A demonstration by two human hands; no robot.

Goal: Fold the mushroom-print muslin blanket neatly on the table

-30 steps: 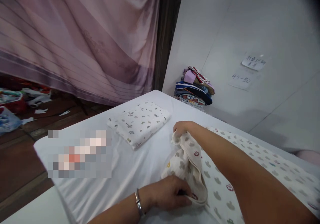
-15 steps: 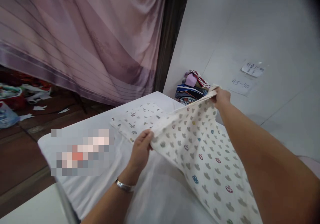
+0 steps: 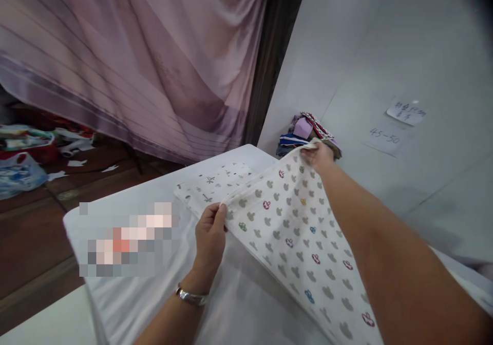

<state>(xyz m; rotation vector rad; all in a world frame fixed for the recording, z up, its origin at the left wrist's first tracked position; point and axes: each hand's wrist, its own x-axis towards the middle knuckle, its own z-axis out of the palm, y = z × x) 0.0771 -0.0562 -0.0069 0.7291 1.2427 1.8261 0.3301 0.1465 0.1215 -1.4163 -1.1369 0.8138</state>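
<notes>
A white printed cloth with rows of grey, red, blue, green and yellow motifs is stretched between my two hands. My left hand pinches its left corner between thumb and fingers. At the far upper corner, my right hand is closed on the edge, arm reaching across the right side. The cloth slopes toward me and its lower end runs out of view. Behind my left hand, a second white cloth with small dark prints lies flat, partly covered by the held one.
The white-covered table carries a blurred-out patch at left. A stack of folded clothes stands at the far end by the white wall, which bears handwritten paper notes. A pink curtain hangs behind. Bags and paper scraps lie on the floor.
Both hands have shifted slightly left, the right one also slightly lower, still gripping the cloth. The cloth is spread tauter and flatter. The view has shifted a little, moving the background rightward.
</notes>
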